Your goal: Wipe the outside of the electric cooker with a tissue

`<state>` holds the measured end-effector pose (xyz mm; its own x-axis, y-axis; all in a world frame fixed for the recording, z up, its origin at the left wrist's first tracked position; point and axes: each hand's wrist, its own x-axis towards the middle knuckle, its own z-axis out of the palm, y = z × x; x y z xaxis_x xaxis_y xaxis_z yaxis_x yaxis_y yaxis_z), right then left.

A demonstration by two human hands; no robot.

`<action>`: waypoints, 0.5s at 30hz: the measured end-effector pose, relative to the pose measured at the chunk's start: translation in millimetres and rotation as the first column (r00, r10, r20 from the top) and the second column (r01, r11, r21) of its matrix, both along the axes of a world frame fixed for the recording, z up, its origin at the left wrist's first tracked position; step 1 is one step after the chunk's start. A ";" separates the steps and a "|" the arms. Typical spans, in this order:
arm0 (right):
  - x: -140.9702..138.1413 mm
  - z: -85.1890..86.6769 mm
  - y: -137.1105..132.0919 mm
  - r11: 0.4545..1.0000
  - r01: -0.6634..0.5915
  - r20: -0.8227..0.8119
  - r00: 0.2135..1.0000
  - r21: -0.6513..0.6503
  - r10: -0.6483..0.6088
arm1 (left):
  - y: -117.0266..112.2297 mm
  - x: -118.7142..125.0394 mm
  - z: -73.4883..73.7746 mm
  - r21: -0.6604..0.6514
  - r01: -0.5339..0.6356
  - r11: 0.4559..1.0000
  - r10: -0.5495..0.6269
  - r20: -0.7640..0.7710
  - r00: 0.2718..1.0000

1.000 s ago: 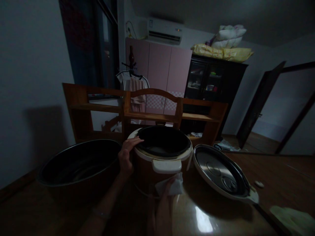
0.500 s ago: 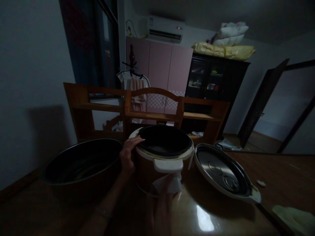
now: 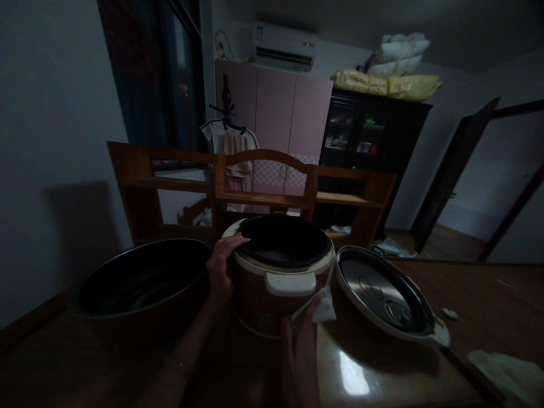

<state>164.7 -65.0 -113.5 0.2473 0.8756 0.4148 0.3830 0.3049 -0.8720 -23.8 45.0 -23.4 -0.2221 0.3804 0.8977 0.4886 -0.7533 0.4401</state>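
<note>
The left hand (image 3: 220, 269) is being held unfolded, its fingers laid straight and close together over the left rim of the rice cooker (image 3: 257, 300); its thumb is being hidden from view. A white cloth (image 3: 325, 309) is being pinched in the right hand (image 3: 300, 334), just below and to the right of the cooker's front handle (image 3: 291, 284); whether the cooker's wall is being touched by the cloth cannot be told. The cooker is being kept upright at the middle of the table (image 3: 382, 385), its dark opening left uncovered.

Little room is being left on the left, where the left wrist is being fitted between the cooker and a wide dark pot (image 3: 140, 328). On the right, only a narrow gap is being left beside the lid (image 3: 372, 289), whose metal inner face is being turned up. More open tabletop is being offered in front of the lid, where a bright patch of light is being reflected.

At the lower right, a pale green cloth (image 3: 505, 371) is being shown. The background is being filled by a wooden shelf (image 3: 263, 199), a pink wardrobe (image 3: 274, 113) and a dark cabinet (image 3: 395, 136).
</note>
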 end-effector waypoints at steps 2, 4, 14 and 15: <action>9.6 16.5 4.7 1.000 -0.024 -0.038 0.999 -0.011 0.024 | 0.1 -0.1 0.2 0.003 0.002 1.000 -0.002 -0.002 1.000; 13.0 26.3 6.7 0.999 -0.037 -0.041 0.998 0.001 0.037 | 0.2 -0.4 0.3 0.005 0.005 1.000 -0.005 -0.005 1.000; -21.2 -29.4 -7.4 0.991 -0.032 0.185 0.983 0.133 0.007 | 1.1 -1.5 -0.8 0.006 -0.011 1.000 0.011 -0.019 1.000; -20.8 -31.2 -6.9 0.990 -0.031 0.198 0.980 0.137 0.003 | 1.2 -1.6 -0.9 0.008 -0.006 1.000 0.007 -0.019 1.000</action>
